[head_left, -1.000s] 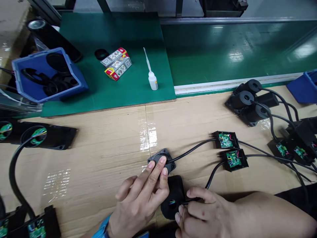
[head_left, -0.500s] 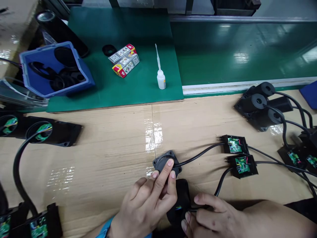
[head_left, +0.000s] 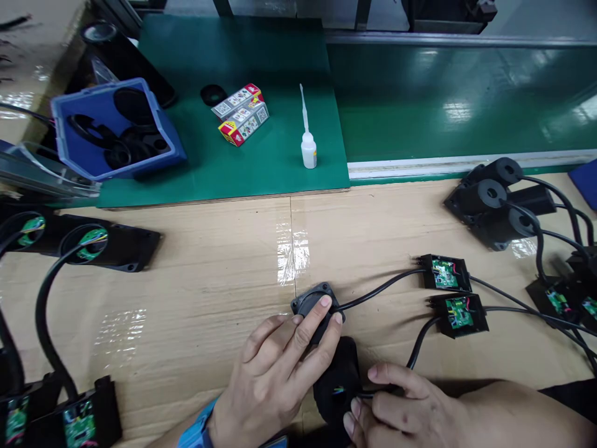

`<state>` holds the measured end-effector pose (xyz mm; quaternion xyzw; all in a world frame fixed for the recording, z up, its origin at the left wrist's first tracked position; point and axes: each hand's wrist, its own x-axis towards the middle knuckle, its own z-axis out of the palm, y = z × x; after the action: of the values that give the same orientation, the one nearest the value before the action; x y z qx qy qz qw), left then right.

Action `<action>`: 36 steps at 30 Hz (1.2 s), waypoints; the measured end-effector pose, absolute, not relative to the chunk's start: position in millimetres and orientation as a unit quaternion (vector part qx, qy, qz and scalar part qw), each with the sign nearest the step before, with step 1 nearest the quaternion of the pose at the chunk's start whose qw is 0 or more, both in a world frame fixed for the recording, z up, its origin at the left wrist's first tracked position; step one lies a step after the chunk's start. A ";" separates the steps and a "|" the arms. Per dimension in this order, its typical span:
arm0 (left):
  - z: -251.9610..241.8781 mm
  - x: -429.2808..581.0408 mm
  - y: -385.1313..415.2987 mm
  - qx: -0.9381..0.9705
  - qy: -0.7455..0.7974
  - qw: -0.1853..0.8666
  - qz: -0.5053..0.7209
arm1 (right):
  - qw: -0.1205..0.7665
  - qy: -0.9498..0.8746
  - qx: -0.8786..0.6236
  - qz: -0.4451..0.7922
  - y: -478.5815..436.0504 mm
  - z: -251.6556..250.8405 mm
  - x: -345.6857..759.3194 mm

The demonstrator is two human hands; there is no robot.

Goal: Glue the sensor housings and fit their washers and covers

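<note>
- The right hand (head_left: 405,404), nearest the body, has its thumb and index finger closed around the lower cable (head_left: 417,345); they appear to pinch it near its end.
- Just left of those fingertips lies the black housing (head_left: 334,367), between the 2 hands, its long axis running roughly near to far. The cable enters from the right, across that axis, and thin coloured wires (head_left: 337,391) show inside.
- The left hand (head_left: 280,373) is palm down, fingers slightly parted, with a blue wristband (head_left: 198,429) behind it. Its fingertips lie on the flanged part (head_left: 308,303); whether they grip or only press, I cannot tell.
- The flanged part sits just beyond the housing, turned askew on the cardboard (head_left: 209,311), the left hand clearly nearer to it. The upper cable (head_left: 377,289) leaves it rightward.
- Farther right, the 2 cables reach 2 open boxes, the lower box (head_left: 461,314) and the upper box (head_left: 445,274), each with a green board inside.
</note>
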<state>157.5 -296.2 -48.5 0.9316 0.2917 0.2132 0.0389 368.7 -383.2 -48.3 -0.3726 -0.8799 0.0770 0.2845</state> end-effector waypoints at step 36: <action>-48.1 153.1 -294.7 0.949 0.275 -0.032 0.150 | 0.426 -0.776 -0.445 -0.137 -407.5 -85.3 350.4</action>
<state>153.1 -294.7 -48.1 0.9492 0.2750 0.1496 -0.0322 350.4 -407.5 -85.3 -0.4448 -0.7761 -0.1367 0.4256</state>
